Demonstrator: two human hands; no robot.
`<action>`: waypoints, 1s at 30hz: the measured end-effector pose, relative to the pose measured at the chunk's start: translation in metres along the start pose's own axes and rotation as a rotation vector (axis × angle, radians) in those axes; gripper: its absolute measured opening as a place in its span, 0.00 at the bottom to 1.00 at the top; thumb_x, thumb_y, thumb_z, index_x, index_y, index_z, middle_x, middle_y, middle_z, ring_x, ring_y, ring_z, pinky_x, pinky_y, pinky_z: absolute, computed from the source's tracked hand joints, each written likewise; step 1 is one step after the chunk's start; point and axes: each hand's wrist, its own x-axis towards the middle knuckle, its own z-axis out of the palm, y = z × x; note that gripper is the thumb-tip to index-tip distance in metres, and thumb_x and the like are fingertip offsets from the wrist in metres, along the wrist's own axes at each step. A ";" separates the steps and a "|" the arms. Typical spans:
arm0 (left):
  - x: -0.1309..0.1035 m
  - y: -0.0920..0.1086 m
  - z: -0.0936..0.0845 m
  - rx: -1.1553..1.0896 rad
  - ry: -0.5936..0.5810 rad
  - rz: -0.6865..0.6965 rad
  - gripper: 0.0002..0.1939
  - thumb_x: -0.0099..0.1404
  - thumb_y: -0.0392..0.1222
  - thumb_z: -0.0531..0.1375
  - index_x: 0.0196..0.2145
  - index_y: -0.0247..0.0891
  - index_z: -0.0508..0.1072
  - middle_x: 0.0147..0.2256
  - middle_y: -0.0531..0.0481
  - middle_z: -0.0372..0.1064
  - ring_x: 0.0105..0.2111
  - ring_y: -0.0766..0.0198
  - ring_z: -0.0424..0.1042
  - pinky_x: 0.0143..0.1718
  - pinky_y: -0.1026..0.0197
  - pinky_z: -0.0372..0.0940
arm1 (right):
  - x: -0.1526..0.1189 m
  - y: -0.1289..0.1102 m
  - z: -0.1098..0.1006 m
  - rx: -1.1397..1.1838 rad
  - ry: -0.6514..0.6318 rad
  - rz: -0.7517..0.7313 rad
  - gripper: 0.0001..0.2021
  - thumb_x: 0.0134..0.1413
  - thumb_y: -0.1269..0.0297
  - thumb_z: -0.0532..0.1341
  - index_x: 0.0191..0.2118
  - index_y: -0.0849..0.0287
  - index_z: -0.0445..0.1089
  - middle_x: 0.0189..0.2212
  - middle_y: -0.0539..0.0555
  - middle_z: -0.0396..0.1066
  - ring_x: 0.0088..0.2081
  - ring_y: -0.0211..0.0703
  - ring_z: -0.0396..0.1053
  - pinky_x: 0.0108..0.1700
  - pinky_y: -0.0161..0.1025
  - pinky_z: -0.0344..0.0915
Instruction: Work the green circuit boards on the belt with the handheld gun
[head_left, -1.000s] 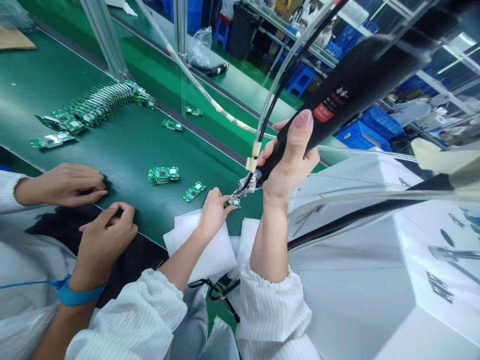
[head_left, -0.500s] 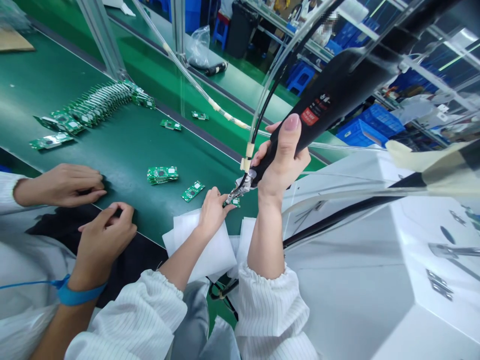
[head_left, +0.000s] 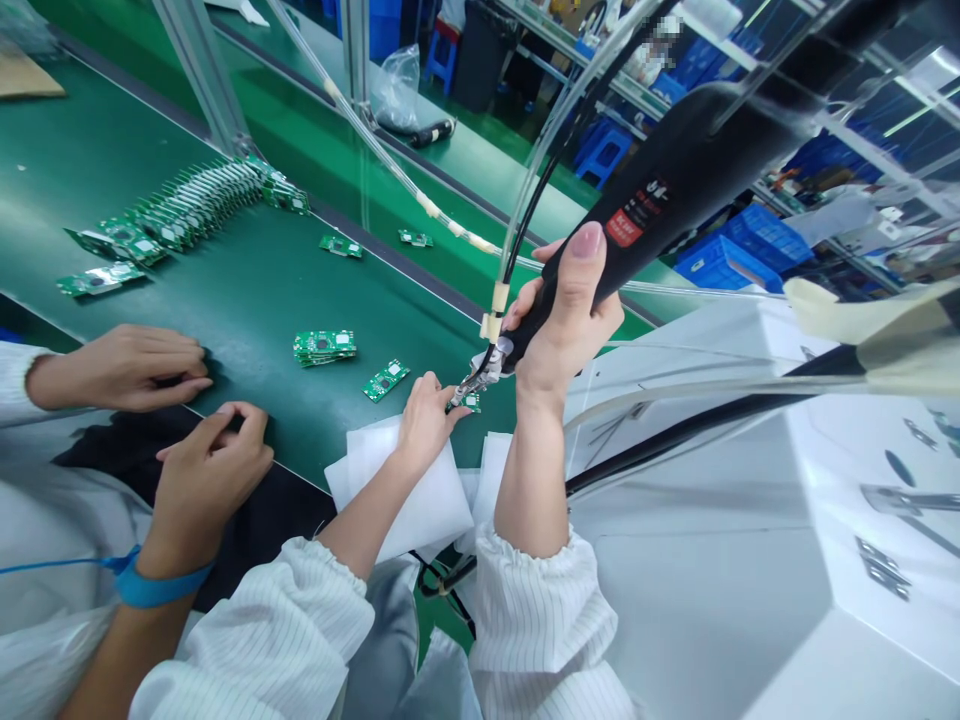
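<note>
My right hand (head_left: 574, 315) wraps round a black electric screwdriver (head_left: 637, 195), tilted, with its metal tip end pointing down and left. That tip meets a small green circuit board (head_left: 471, 402) on the green bench. Fingers of my left hand (head_left: 429, 420) are closed at the board's left side, beside the tip, and cover part of it. Another circuit board (head_left: 386, 381) lies just left of my left hand. Farther left is a small stack of circuit boards (head_left: 325, 346). White sheets (head_left: 420, 490) lie at the bench edge under my left forearm.
At the left, a co-worker's hands (head_left: 214, 460) rest near the bench edge. Behind them stands a long row of circuit boards (head_left: 195, 205). More loose boards (head_left: 340, 246) lie at the back. A white machine housing (head_left: 697, 520) fills the right. A clear hose (head_left: 397, 170) crosses overhead.
One loose board at the back has shifted a little to the right along the far strip. My hands and the screwdriver stay almost where they were.
</note>
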 end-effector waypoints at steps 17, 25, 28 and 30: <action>-0.001 0.003 -0.002 0.017 -0.022 -0.014 0.07 0.62 0.43 0.66 0.38 0.40 0.77 0.34 0.48 0.59 0.38 0.54 0.63 0.37 0.57 0.62 | 0.003 0.004 -0.008 0.009 -0.094 0.014 0.22 0.59 0.40 0.55 0.29 0.55 0.64 0.14 0.42 0.57 0.13 0.31 0.58 0.15 0.30 0.56; 0.000 0.004 -0.002 0.010 -0.020 -0.041 0.08 0.61 0.43 0.67 0.38 0.40 0.77 0.34 0.49 0.59 0.38 0.54 0.64 0.37 0.57 0.63 | 0.002 0.002 -0.007 -0.009 -0.110 0.071 0.22 0.58 0.40 0.56 0.28 0.56 0.62 0.14 0.42 0.56 0.14 0.32 0.60 0.16 0.30 0.58; 0.001 0.003 -0.002 0.006 -0.018 -0.044 0.08 0.60 0.43 0.68 0.37 0.40 0.77 0.34 0.48 0.59 0.38 0.54 0.64 0.37 0.57 0.63 | 0.001 -0.001 -0.004 -0.037 -0.079 0.083 0.22 0.57 0.41 0.56 0.27 0.55 0.61 0.14 0.42 0.55 0.14 0.33 0.60 0.16 0.31 0.58; 0.001 0.003 -0.002 0.003 -0.017 -0.049 0.09 0.59 0.43 0.68 0.37 0.40 0.77 0.34 0.48 0.60 0.38 0.54 0.64 0.37 0.57 0.63 | 0.002 -0.001 -0.003 -0.044 -0.071 0.087 0.22 0.57 0.41 0.56 0.27 0.55 0.61 0.14 0.42 0.55 0.14 0.33 0.60 0.16 0.31 0.58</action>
